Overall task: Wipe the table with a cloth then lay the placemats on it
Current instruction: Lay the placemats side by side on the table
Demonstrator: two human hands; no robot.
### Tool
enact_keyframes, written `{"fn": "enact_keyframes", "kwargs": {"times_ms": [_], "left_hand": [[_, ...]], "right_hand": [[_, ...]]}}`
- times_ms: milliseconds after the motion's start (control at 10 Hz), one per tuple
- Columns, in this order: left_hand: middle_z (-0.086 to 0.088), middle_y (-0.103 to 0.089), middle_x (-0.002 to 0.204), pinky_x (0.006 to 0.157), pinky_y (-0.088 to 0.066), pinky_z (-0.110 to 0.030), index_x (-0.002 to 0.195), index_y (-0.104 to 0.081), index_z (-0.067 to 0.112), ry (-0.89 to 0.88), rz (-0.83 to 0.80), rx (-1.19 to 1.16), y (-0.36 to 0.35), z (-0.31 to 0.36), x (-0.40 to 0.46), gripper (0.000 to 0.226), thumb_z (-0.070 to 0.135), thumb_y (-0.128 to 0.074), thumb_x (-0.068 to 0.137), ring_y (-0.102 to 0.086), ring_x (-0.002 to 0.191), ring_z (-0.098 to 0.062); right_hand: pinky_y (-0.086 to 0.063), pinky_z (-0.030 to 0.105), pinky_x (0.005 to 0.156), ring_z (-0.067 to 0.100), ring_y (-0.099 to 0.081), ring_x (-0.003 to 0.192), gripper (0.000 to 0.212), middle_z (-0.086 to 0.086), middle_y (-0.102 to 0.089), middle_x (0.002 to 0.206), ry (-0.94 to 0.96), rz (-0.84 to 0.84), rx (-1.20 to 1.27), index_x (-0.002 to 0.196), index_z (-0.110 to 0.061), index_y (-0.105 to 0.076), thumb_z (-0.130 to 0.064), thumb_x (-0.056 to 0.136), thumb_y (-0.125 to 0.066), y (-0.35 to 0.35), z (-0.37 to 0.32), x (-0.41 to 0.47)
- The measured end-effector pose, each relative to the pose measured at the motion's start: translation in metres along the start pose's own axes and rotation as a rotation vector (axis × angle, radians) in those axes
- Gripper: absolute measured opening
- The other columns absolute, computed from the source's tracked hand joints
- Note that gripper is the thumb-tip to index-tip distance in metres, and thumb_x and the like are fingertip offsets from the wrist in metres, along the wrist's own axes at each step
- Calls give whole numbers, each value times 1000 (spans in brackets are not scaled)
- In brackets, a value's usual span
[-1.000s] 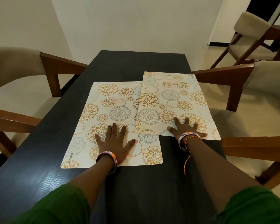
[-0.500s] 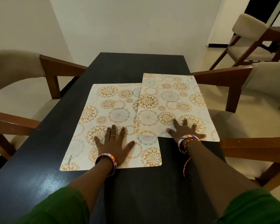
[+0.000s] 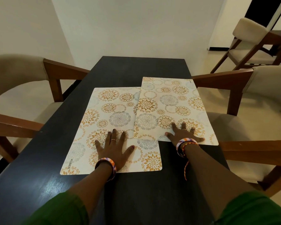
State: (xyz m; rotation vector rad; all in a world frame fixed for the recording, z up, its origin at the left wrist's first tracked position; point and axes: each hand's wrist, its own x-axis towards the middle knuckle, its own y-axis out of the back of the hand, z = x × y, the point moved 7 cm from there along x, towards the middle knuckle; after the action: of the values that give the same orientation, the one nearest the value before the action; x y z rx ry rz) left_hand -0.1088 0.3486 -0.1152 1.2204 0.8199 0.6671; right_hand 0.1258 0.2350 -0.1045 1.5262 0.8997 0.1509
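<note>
Two cream placemats with gold and grey flower circles lie on the dark table (image 3: 136,69). The left placemat (image 3: 102,114) lies flat near the middle. The right placemat (image 3: 173,101) overlaps its right edge and sits a little further away, reaching the table's right edge. My left hand (image 3: 115,150) rests flat on the left placemat's near part, fingers spread. Pressed flat on the near edge of the right placemat is my right hand (image 3: 182,133), fingers also spread. No cloth is visible.
Padded wooden armchairs flank the table: one on the left (image 3: 19,82) and one on the right (image 3: 250,88). Another chair (image 3: 256,46) stands at the back right by a dark doorway. A white wall lies beyond the table's far end.
Both hands stay flat on the placemats. The view has tilted slightly, so the whole scene sits a little lower in the frame. The mats have not visibly shifted.
</note>
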Motion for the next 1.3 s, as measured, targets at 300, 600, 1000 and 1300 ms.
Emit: {"fn": "enact_keyframes", "kwargs": {"times_ms": [300,600,1000,1300], "left_hand": [[2,14,159,114,8,-61,149,7,36,-10,-7,8,0,-4,-3,74,69,-18,88,12,148,-18],[5,16,159,113,6,-61,148,6,39,6,-55,34,0,-39,-10,72,68,-21,89,12,148,-17],[8,18,158,110,7,-65,147,6,42,113,-98,15,12,-139,16,74,72,-22,85,15,147,-15],[8,17,159,111,4,-65,147,8,42,20,-91,57,36,-161,112,70,66,-24,90,13,147,-16]], "right_hand": [[-3,75,105,40,13,144,68,-4,16,159,-6,-45,12,147,-44,5,-66,92,-26,-3,2,-2],[32,46,103,26,28,138,91,6,13,159,620,238,-259,151,-13,3,-70,81,1,-47,-111,-108],[6,46,117,27,13,146,73,7,12,159,734,-94,-315,151,-11,4,-49,98,-29,-104,-224,-107],[3,47,118,27,10,147,72,7,11,159,637,-32,-299,151,-11,3,-50,98,-26,-85,-282,-38]]}}
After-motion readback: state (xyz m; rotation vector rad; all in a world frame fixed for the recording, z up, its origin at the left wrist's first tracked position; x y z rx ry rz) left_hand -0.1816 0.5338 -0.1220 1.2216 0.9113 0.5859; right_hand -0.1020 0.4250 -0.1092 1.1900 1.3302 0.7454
